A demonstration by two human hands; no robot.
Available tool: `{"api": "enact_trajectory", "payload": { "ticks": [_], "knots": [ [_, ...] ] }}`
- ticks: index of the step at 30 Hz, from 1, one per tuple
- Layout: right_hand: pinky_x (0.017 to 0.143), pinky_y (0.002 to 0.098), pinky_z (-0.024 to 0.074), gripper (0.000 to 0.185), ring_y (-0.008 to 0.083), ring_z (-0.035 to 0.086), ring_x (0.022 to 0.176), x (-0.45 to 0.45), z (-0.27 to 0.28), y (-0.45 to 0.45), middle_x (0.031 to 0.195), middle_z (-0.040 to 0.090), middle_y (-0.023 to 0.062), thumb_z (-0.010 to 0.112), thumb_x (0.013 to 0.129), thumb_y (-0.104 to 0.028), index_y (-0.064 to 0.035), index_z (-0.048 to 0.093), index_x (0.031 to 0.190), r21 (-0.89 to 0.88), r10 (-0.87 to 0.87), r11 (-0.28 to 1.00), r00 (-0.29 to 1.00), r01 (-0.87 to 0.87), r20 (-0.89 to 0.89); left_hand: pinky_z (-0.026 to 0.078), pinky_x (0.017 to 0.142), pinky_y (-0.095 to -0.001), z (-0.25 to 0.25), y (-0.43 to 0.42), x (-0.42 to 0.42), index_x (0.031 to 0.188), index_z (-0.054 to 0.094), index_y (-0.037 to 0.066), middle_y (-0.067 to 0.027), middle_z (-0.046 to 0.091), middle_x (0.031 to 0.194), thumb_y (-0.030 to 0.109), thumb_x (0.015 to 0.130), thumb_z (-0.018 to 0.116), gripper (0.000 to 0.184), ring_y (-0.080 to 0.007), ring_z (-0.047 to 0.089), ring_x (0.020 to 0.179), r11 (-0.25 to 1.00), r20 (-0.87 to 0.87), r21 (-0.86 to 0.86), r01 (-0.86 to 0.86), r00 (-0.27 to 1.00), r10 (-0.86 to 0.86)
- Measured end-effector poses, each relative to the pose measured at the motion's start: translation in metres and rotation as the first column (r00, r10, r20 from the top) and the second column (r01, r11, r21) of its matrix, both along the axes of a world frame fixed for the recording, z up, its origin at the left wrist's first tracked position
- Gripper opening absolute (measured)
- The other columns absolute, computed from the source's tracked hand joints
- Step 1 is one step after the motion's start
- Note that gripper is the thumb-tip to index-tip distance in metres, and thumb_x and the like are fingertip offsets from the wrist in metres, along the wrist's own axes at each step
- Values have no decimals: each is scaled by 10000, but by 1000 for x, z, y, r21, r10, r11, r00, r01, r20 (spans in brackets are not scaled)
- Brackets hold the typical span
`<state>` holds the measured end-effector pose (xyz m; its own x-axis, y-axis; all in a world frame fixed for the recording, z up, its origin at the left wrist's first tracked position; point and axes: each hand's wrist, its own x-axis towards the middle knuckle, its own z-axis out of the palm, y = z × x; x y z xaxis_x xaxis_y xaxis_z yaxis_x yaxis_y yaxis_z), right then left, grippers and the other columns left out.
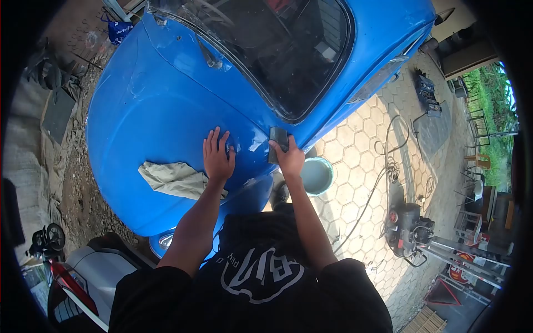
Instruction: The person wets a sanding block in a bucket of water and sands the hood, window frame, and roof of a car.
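Note:
A blue car body (166, 116) with a dark windshield (294, 50) fills the upper middle. My left hand (219, 155) lies flat on the blue panel, fingers spread, holding nothing. Beside its wrist a crumpled beige cloth (175, 178) rests on the same panel. My right hand (290, 158) grips a dark grey sanding block (278, 137), which touches the bodywork just below the windshield corner. Between the two hands is a whitish wet or bare patch (257, 140) on the paint. The underside of the block is hidden.
On the hexagonal paving (355, 150) stands a bucket of greyish water (317, 176), close to my right forearm. A black air compressor (408, 227) and a hose (363, 208) lie farther right. A motorcycle (102, 277) is parked at lower left.

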<state>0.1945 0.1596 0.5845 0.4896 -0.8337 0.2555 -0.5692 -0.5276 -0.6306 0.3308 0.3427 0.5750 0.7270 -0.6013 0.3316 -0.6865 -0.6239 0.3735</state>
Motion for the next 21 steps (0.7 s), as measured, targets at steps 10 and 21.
{"api": "enact_trajectory", "payload": {
  "ticks": [10, 21],
  "knots": [
    [583, 480, 540, 434, 381, 702, 680, 77, 35, 3, 683, 696, 121, 740, 821, -578, -164, 646, 908, 17, 89, 996, 986, -88, -141, 266, 1199, -535, 1, 2, -1, 1389, 567, 178, -106, 438, 1543, 259, 922, 552, 474, -348, 382, 1441, 1000, -25, -18, -23, 999, 23],
    [560, 458, 538, 383, 366, 690, 640, 110, 30, 2, 676, 698, 83, 773, 817, -514, -161, 630, 855, -101, 128, 985, 987, -137, -94, 275, 1199, -530, 7, 1, -1, 1382, 568, 165, -100, 433, 1545, 229, 920, 568, 467, -334, 379, 1445, 998, -58, -54, -25, 998, 21]
  ]
}}
